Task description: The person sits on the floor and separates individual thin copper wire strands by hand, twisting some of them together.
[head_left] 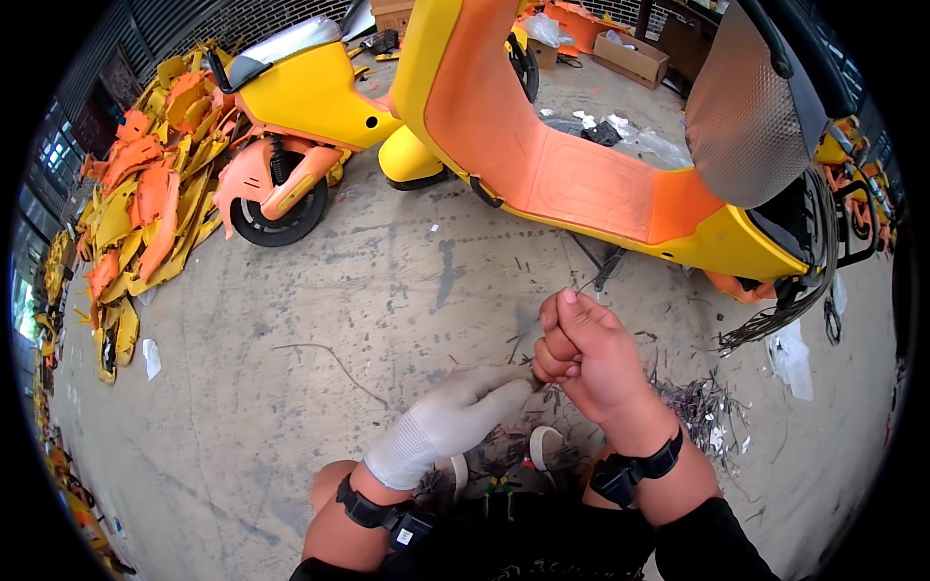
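My left hand (448,422) wears a white knit glove and pinches something small and thin at its fingertips, right against my right hand. My right hand (584,355) is bare and closed in a fist around the same small item; what it is stays hidden inside the fingers. Both wrists carry black bands. The hands meet low in the middle of the view, above the concrete floor (291,387). Just beyond them stands a yellow and orange electric scooter (581,184) with its seat raised.
A second yellow scooter's rear end (291,145) stands at the back left. A heap of orange and yellow plastic panels (136,213) lines the left side. Cut wires and scraps (702,407) litter the floor to the right. Cardboard boxes (630,53) sit far back.
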The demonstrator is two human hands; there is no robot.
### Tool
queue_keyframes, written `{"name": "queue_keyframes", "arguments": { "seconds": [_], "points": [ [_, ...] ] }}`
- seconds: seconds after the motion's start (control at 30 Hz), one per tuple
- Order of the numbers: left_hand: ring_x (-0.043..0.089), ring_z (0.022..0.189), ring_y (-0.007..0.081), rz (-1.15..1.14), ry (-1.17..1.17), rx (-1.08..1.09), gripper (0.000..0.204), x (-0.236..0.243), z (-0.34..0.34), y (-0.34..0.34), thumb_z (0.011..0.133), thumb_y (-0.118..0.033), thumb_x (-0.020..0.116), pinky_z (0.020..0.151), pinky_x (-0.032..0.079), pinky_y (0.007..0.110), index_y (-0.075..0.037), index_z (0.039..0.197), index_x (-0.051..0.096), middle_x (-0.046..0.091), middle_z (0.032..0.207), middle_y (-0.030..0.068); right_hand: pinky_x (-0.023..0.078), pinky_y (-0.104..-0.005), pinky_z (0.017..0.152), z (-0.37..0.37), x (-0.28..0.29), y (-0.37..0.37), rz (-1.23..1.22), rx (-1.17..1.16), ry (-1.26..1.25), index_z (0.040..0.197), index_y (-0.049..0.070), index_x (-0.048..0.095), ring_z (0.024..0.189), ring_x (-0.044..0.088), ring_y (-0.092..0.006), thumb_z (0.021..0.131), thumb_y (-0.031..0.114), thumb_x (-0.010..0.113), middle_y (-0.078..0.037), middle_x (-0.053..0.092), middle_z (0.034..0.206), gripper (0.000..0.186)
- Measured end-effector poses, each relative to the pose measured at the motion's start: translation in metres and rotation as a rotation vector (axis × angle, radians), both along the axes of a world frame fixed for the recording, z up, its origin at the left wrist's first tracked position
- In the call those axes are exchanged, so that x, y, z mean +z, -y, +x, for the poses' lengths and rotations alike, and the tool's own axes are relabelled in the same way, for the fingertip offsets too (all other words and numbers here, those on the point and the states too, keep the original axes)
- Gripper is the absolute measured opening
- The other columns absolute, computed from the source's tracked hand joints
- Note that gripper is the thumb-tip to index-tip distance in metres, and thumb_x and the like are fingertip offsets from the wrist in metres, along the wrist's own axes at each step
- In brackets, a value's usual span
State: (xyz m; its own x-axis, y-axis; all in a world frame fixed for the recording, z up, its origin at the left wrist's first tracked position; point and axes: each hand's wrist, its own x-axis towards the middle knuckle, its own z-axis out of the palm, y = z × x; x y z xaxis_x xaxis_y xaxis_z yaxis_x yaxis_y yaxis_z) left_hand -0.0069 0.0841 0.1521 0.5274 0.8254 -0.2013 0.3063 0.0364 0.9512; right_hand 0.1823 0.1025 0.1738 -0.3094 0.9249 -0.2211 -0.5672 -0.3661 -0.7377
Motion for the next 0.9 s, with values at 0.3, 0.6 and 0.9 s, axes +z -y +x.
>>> {"name": "queue_keyframes", "arguments": {
  "seconds": [0.3,0.6,0.9],
  "points": [
    [0.060,0.081,0.0107,-0.334,0.061,0.059,0.024,0.003,0.013,0.000,0.091,-0.014,0.054,0.076,0.049,0.025,0.004,0.101,0.067,0.066,0.085,0.0057,0.028,-0.0271,0.052,-0.003,-0.001,0.004,0.017,-0.014,0.031,0.089,0.005,0.049,0.051,0.028,-0.0095,0.104,0.033,0.044,0.004,0.029,0.057,0.033],
    [0.058,0.064,0.0085,-0.171,0.066,0.169,0.022,0.010,0.018,0.008,0.089,-0.014,0.054,0.060,0.047,0.024,0.000,0.089,0.070,0.063,0.073,0.0046,0.027,-0.0274,0.051,0.001,0.006,0.003,0.010,-0.041,0.043,0.087,0.005,0.048,0.049,0.026,-0.0091,0.104,0.032,0.045,0.004,0.028,0.055,0.032],
    [0.058,0.068,0.0094,-0.343,0.076,0.226,0.025,0.010,0.005,0.008,0.087,-0.012,0.054,0.061,0.047,0.023,0.005,0.100,0.067,0.066,0.080,0.0045,0.027,-0.0269,0.048,0.017,0.010,-0.012,0.053,-0.145,0.018,0.085,0.007,0.046,0.045,0.025,-0.0085,0.104,0.031,0.043,0.005,0.025,0.054,0.031]
  ]
}}
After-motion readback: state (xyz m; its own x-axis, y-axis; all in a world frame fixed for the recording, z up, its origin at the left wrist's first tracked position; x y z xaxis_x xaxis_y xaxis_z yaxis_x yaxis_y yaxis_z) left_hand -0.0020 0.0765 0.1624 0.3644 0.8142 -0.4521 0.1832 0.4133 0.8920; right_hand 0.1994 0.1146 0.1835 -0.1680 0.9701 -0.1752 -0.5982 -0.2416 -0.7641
